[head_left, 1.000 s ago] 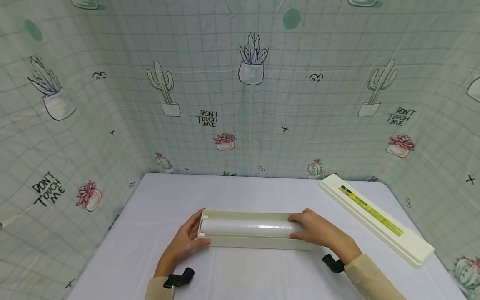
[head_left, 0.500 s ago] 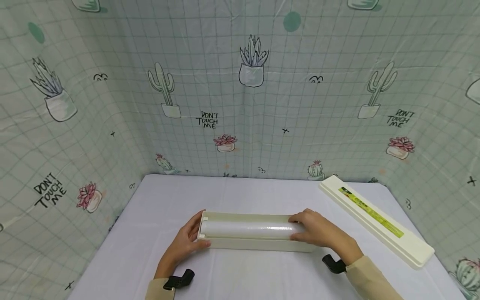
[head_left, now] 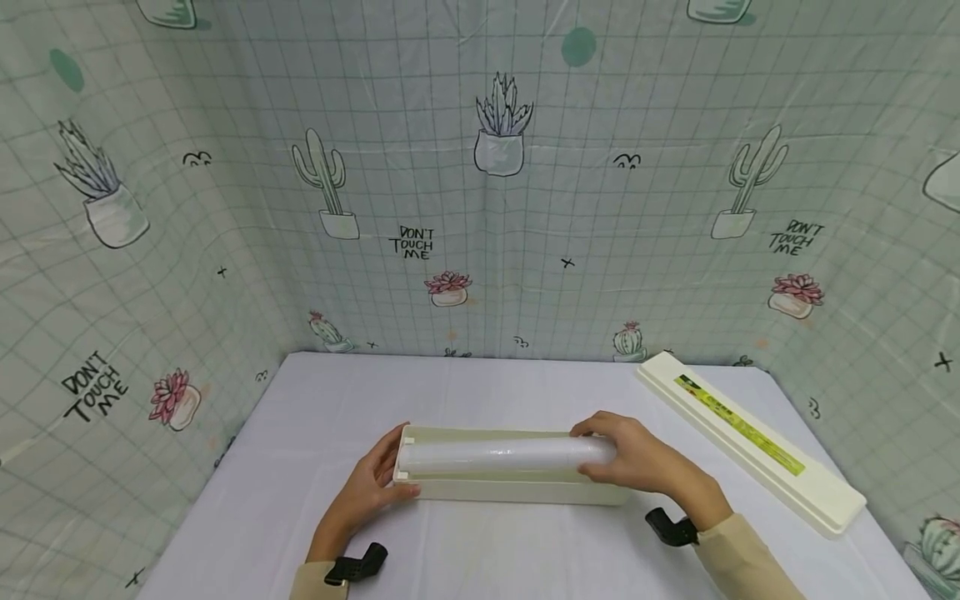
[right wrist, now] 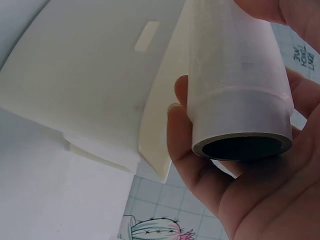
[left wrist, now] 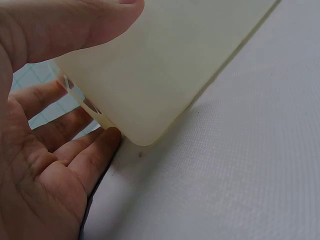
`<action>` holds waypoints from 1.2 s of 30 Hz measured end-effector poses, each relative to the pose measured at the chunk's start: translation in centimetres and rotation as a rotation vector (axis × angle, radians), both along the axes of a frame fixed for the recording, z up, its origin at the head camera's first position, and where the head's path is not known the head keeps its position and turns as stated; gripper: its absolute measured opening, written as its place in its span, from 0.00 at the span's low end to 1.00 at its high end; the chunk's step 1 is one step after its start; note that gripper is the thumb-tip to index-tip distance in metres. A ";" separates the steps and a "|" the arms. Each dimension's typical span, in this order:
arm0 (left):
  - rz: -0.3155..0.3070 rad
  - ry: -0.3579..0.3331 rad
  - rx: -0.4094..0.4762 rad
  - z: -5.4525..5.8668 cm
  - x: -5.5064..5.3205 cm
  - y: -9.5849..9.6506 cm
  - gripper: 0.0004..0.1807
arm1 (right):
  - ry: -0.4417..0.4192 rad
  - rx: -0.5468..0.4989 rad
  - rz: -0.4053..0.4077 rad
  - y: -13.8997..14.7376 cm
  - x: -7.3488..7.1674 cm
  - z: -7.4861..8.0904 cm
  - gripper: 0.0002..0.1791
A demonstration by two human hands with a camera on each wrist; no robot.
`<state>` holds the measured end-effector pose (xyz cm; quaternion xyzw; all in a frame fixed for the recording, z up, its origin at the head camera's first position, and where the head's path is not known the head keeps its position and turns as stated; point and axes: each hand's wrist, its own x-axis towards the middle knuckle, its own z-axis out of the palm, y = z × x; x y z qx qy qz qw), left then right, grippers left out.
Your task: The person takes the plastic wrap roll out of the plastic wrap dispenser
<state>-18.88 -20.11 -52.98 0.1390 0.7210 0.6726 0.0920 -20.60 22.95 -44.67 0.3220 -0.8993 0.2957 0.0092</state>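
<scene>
Within right hand [head_left: 633,454], white roll [right wrist: 237,65], hollow end [right wrist: 243,146] in right-wrist view alone

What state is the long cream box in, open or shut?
Open. In the head view, the box is uncovered and the white roll shows between its walls.

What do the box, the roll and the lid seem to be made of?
Box: probably matte plastic; thin walls, rounded corner. Roll: likely plastic film, given its glossy streaks; the hollow core may be cardboard. Lid: seemingly smooth plastic, with a moulded-looking stepped edge.
</scene>
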 end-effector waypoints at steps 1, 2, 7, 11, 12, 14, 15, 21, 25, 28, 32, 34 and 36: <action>-0.001 -0.001 0.002 0.0 0.0 0.0 0.56 | 0.004 -0.004 0.003 -0.1 0.0 0.0 0.19; -0.002 -0.001 0.003 0.0 0.0 0.0 0.56 | 0.001 -0.006 0.006 -0.1 0.1 0.0 0.20; -0.002 0.009 0.006 -0.1 0.0 -0.1 0.55 | -0.040 -0.007 -0.001 -0.4 0.2 0.1 0.23; 0.004 0.018 -0.004 -0.2 0.0 -0.2 0.55 | -0.074 0.013 -0.027 -0.6 0.3 0.3 0.24; 0.008 0.018 -0.009 -0.3 0.0 -0.2 0.55 | -0.087 0.017 -0.035 -0.6 0.3 0.2 0.25; 0.011 0.013 -0.015 -0.3 0.0 -0.2 0.56 | -0.107 0.022 -0.048 -0.6 0.4 0.1 0.24; 0.011 0.008 -0.019 -0.3 0.0 -0.2 0.56 | -0.112 0.023 -0.055 -0.6 0.4 0.1 0.24; 0.010 -0.014 -0.018 -0.2 -0.1 -0.3 0.57 | -0.105 -0.002 -0.093 -0.9 0.9 -0.4 0.26; 0.003 -0.005 -0.015 -0.3 -0.1 -0.4 0.56 | -0.102 -0.018 -0.114 -1.1 1.3 -0.7 0.27; -0.001 -0.007 -0.008 -0.3 0.0 -0.5 0.56 | -0.107 -0.030 -0.134 -1.2 1.6 -1.0 0.27; 0.007 -0.025 -0.004 -0.4 0.0 -0.4 0.57 | -0.085 -0.040 -0.139 -1.3 1.8 -1.5 0.28; 0.011 -0.031 -0.005 -0.4 0.0 -0.4 0.57 | -0.066 -0.040 -0.138 -1.3 1.8 -1.7 0.29; 0.016 -0.028 -0.009 -0.5 -0.2 -0.4 0.56 | -0.039 -0.046 -0.127 -1.3 1.7 -1.8 0.28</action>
